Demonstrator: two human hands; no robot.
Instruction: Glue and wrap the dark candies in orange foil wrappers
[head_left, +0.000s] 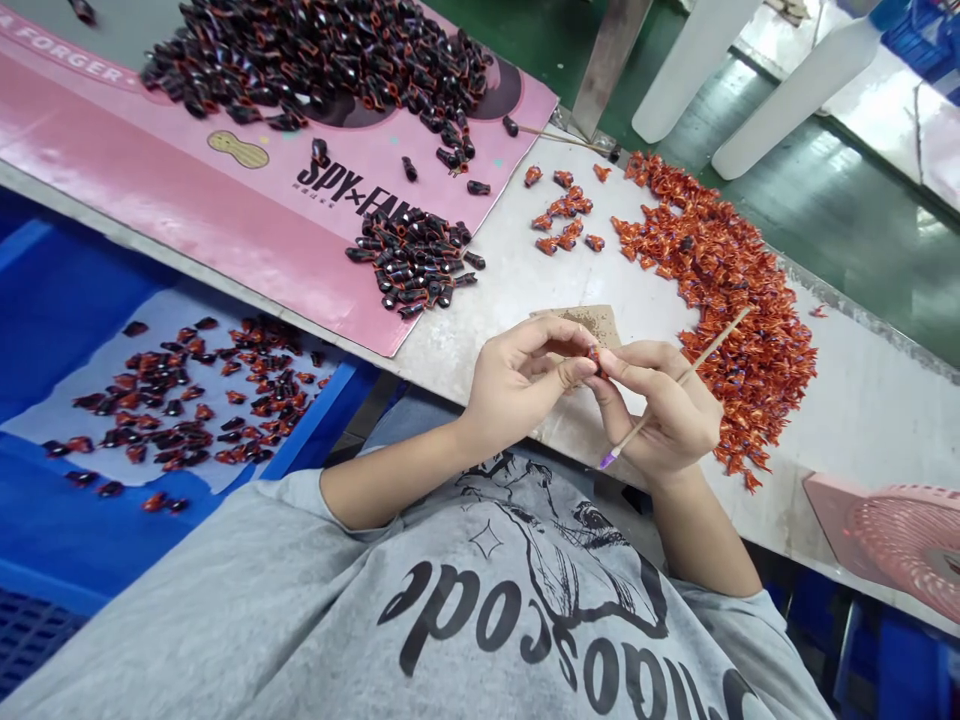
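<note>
Close together over the table's near edge, my left hand and my right hand pinch a small orange-and-dark plastic part between their fingertips. Much of that part is covered by the fingers. A thin wooden stick with a purple tip also lies in my right hand, slanting down past the palm. Beneath the fingers is a piece of brown cardboard with dark specks. To the right spreads a large heap of small orange parts, and beyond my left hand is a small pile of black-and-orange parts.
A larger heap of black parts covers the far side of a pink printed board. At lower left, a blue bin holds joined black-and-orange pieces on a white sheet. A pink fan stands at the right.
</note>
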